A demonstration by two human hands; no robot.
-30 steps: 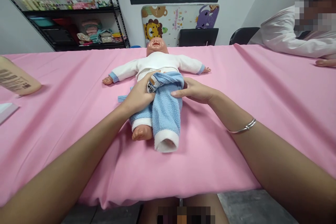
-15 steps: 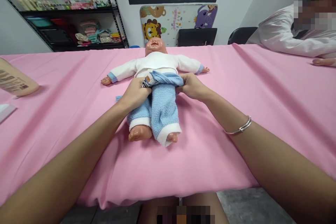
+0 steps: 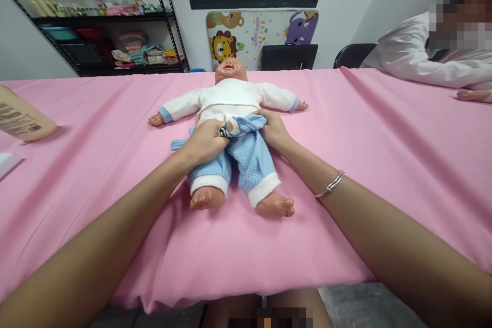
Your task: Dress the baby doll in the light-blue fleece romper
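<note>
Pink cloth (image 3: 384, 154) covers the whole table, with a black shelf rack (image 3: 115, 36) of folded bits against the far wall and a cartoon-animal mat (image 3: 261, 36) under the window.

On the cloth a doll (image 3: 230, 95) lies on its back, head away from the camera, arms spread, in a white top and blue trousers (image 3: 246, 156) with white cuffs. Both bare feet stick out of the cuffs.

The left hand (image 3: 203, 141) is closed on the waistband at the doll's near-left hip, fingers curled over the bunched blue fabric. The right hand (image 3: 273, 130) is clamped on the waistband at the other hip, thumb on top; its fingers are tucked under the fabric and cannot be seen. A bangle (image 3: 329, 184) sits on that wrist.

A strip of blue cloth (image 3: 179, 143) pokes out from behind the left hand; what it belongs to is hard to make out.

At the left edge a tan bottle (image 3: 23, 118) lies on its side, cut off by the frame, with a white corner (image 3: 7, 163) of something near it. At the right a second person's white sleeve (image 3: 423, 61) rests on the table, their hand (image 3: 474, 95) partly cut off.
</note>
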